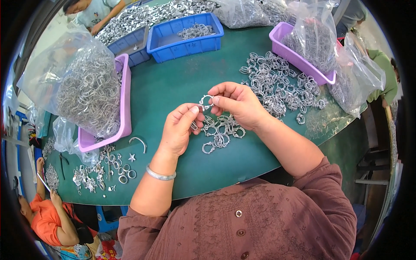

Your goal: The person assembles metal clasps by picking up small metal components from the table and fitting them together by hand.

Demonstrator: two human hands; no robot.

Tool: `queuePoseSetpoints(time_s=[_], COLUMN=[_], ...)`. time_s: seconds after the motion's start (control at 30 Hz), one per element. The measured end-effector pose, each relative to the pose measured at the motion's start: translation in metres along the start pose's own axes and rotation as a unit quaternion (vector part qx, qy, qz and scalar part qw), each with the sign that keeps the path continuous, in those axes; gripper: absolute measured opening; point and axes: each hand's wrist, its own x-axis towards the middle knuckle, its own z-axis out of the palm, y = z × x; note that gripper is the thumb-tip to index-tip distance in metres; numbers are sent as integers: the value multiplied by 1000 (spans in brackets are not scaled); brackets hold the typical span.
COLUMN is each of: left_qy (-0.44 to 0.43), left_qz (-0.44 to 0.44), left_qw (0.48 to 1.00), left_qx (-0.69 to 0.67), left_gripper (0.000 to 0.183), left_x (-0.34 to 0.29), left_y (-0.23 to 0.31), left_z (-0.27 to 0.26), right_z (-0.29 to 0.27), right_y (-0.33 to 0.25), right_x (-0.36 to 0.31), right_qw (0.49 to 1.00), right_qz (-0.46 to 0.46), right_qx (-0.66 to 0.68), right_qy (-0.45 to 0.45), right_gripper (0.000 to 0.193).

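Note:
A silver-grey metal ring (203, 99) is held up over the table between my two hands. My right hand (239, 105) pinches its band between thumb and fingers. My left hand (180, 125) is closed, its thumb and fingertips at the ring's ornamented side. Another ring (194, 125) shows between the lower fingers of my left hand. Just beneath my hands lies a small pile of similar rings (222, 134). A larger heap of rings (273, 82) spreads beyond my right hand.
Bagged rings fill a purple basket (125, 104) at left and another purple basket (303, 58) at right. A blue bin (184, 51) stands at the back of the green table (173, 82). Loose pieces (93, 175) and pliers (63, 164) lie front left. Two co-workers sit left.

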Motion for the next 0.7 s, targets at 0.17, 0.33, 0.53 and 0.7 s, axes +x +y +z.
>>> queuePoseSetpoints(time_s=[0.17,0.33,0.53,0.7], left_qy=[4,18,17,14], left_qz=[3,11,19,22], left_qw=[1000,1000,1000,1000], left_qx=[10,1,0,-8], left_gripper=[14,13,11,13], left_x=[0,0,0,0], left_y=[-1,-1,0,-1], left_z=[-1,0,0,-2], right_z=[1,1,1,1], right_y=[1,1,1,1], right_x=[0,1,0,0], right_qw=[1000,1000,999,999], right_qz=[-11,-17,-18,-19], right_qx=[12,13,13,7], right_qy=[-1,-8,-23,-28], right_gripper=[16,14,13,12])
